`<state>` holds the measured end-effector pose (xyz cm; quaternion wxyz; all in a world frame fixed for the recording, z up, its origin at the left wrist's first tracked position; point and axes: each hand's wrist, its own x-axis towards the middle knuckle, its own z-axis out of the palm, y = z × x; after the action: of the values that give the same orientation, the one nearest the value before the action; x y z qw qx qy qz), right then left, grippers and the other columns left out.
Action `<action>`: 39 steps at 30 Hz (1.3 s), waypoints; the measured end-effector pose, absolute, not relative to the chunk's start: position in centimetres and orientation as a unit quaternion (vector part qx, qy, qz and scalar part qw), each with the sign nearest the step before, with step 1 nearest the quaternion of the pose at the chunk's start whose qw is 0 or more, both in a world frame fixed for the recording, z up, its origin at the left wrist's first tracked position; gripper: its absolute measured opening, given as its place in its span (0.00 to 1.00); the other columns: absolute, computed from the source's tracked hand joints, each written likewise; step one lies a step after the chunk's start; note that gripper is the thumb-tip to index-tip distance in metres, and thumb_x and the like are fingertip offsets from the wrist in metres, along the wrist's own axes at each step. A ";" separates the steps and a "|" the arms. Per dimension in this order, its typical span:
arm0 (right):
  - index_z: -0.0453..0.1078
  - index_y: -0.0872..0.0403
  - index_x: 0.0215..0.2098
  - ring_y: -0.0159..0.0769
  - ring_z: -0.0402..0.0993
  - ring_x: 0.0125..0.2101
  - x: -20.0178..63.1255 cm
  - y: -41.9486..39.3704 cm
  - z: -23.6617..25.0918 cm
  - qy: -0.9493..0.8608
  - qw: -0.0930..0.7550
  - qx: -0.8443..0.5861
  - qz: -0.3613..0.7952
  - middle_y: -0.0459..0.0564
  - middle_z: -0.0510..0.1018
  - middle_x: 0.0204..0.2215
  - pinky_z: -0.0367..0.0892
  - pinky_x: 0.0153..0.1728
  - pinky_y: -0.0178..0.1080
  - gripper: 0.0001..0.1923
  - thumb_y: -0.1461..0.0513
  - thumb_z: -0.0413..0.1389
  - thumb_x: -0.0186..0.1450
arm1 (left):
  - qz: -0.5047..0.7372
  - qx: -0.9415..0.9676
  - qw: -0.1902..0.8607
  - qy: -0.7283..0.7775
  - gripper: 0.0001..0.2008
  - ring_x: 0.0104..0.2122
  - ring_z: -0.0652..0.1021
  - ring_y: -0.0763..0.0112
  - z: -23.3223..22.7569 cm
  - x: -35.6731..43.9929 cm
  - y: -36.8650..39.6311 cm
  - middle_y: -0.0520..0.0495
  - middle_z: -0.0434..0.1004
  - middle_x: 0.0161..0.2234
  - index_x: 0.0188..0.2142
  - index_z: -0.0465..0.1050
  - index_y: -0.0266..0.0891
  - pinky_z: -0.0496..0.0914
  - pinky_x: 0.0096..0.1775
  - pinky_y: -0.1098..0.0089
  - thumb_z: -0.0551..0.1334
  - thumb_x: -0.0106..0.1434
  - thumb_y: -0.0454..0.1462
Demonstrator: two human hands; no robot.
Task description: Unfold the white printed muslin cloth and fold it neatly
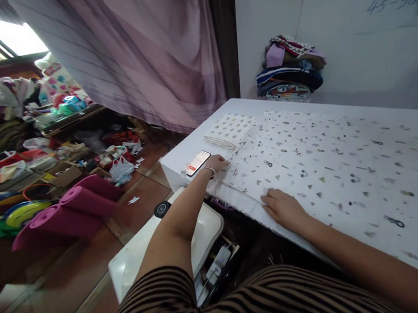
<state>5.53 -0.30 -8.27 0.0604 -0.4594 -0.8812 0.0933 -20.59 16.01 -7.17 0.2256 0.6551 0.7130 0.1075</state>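
Note:
A large white cloth (325, 164) printed with small grey, green and brown motifs lies spread over the white table. At its near left corner, my left hand (218, 164) touches the cloth with fingers reaching to the right; a bracelet is on the wrist. My right hand (284, 209) rests palm down along the cloth's near edge, its fingers stretched out towards the left. Just beside my left hand is a phone (199, 163) with a lit screen. Beyond it lies a folded white cloth (230, 127) with a leaf-like print.
A stack of folded clothes (289, 68) stands at the table's far side by the wall. A white stool-like case (204, 221) with a black knob is below my left arm. Pink rolled mats (72, 205) and cluttered boxes lie on the floor at left. A pink curtain (153, 48) hangs behind.

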 end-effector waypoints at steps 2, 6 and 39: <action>0.69 0.56 0.38 0.38 0.64 0.40 5.3 -0.3 -8.2 -0.880 0.061 -0.462 0.088 0.54 0.69 0.38 0.59 0.39 0.37 0.11 0.61 0.46 0.67 | 0.095 0.654 0.219 0.718 0.17 0.37 0.76 0.66 -7.2 -20.1 15.8 0.46 0.77 0.40 0.39 0.73 0.41 0.68 0.36 0.72 0.64 0.51 0.46; 0.69 0.56 0.38 0.38 0.65 0.39 4.8 -0.3 -8.1 -0.881 0.057 -0.464 0.074 0.55 0.70 0.37 0.60 0.38 0.37 0.12 0.61 0.45 0.67 | 0.074 0.653 0.208 0.725 0.13 0.38 0.76 0.61 -7.0 -19.3 15.9 0.43 0.77 0.38 0.34 0.73 0.39 0.69 0.37 0.69 0.65 0.50 0.43; 0.67 0.55 0.42 0.37 0.67 0.38 2.2 1.3 -7.7 -0.876 0.001 -0.474 0.091 0.54 0.69 0.40 0.59 0.33 0.35 0.12 0.61 0.44 0.67 | 0.156 0.586 0.327 0.725 0.17 0.25 0.75 0.73 -7.2 -23.6 10.8 0.51 0.76 0.29 0.42 0.70 0.40 0.67 0.28 0.75 0.65 0.53 0.42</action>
<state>2.23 1.27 -7.73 0.0007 -0.4743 -0.8757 0.0905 -23.55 10.77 -7.18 0.3273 0.5857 0.7249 0.1561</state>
